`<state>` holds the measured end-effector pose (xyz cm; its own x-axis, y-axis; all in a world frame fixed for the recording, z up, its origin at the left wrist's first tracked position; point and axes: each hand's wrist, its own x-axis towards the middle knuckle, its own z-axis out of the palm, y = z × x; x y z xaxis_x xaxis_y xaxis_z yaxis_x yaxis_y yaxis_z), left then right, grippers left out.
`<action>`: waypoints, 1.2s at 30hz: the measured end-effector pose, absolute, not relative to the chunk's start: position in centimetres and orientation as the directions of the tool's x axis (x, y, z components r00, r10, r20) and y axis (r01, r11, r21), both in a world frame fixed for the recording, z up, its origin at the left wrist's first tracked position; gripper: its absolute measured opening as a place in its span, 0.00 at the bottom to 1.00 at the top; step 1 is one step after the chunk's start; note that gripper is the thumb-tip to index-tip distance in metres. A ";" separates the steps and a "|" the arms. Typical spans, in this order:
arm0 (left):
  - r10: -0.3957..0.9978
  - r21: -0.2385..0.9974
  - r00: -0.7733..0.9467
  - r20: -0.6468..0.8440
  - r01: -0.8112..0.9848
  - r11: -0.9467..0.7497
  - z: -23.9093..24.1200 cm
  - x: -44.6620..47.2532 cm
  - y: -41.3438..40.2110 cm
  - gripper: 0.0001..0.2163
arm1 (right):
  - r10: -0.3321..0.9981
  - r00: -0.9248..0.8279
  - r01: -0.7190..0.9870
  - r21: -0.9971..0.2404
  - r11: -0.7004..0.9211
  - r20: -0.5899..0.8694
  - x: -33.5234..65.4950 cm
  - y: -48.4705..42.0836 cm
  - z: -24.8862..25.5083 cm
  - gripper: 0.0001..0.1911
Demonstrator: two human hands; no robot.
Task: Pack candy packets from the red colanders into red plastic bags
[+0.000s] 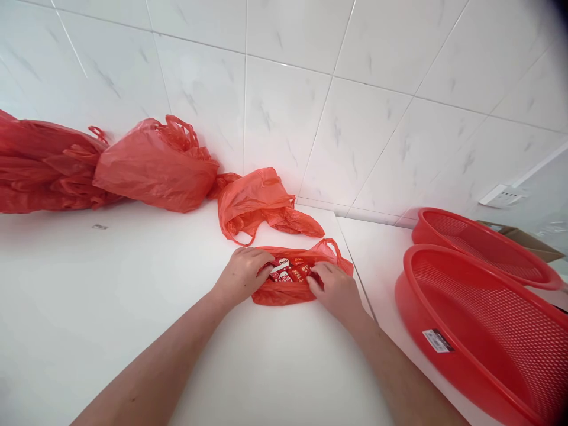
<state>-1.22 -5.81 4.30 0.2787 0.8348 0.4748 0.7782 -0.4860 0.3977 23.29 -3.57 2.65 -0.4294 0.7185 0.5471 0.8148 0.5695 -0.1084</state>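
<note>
A red plastic bag (284,294) lies on its side on the white table, its mouth drawn wide. Inside it show several red packets (290,271) with white and gold print. My left hand (245,277) is closed on the bag's left end, fingertips bent in over the opening beside the packets. At the right end my right hand (336,291) is curled on the bag, thumb and fingertips close to the packets. Parts of the fingertips are hidden inside the opening. One bag handle loop (338,251) sticks up behind my right hand.
Behind the bag lie a crumpled red bag (257,198), a fuller red bag (155,165) and a bunched pile of red bags (48,165) along the tiled wall (284,118). Two red mesh baskets (417,296) stand at right, near a cardboard box (523,239). A seam crosses the tabletop (110,296).
</note>
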 end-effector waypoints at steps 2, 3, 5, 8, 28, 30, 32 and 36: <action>0.790 0.351 0.328 0.518 0.761 -0.546 4.7 -0.7 -6.2 0.07 | 0.807 -0.421 0.842 -0.152 0.518 0.414 23.1 -3.6 2.7 0.06; 0.771 0.332 0.372 0.516 0.743 -0.581 4.8 -0.4 -6.5 0.05 | 0.837 -0.402 0.858 -0.166 0.486 0.371 23.1 -3.6 2.7 0.08; 0.749 0.301 0.467 0.470 0.713 -0.634 4.8 0.2 -6.9 0.05 | 0.874 -0.355 0.887 -0.175 0.427 0.332 23.1 -3.4 2.7 0.09; 0.752 0.239 0.548 0.366 0.726 -0.645 4.5 1.1 -7.3 0.06 | 0.892 -0.301 0.917 -0.156 0.368 0.336 23.2 -3.3 2.6 0.08; 0.835 0.368 0.551 -0.010 0.778 -0.509 7.6 1.0 -9.1 0.12 | 0.868 -0.379 0.856 -0.236 0.460 0.320 22.7 -2.7 1.6 0.16; 0.831 0.419 0.554 -0.048 0.767 -0.487 7.6 0.8 -9.1 0.11 | 0.875 -0.350 0.857 -0.262 0.443 0.334 22.9 -2.5 1.5 0.15; 0.827 0.453 0.559 -0.063 0.754 -0.475 7.3 0.7 -9.1 0.10 | 0.866 -0.353 0.845 -0.277 0.458 0.355 22.8 -2.7 1.6 0.13; 0.815 0.438 0.580 -0.001 0.732 -0.521 6.6 0.9 -9.0 0.09 | 0.836 -0.374 0.803 -0.311 0.508 0.401 21.6 -4.2 2.2 0.14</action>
<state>0.91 -8.95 6.63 0.5797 0.8149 -0.0005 0.7325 -0.5208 0.4385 21.60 -4.20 2.21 -0.3738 0.8362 0.4013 0.8030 0.5083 -0.3112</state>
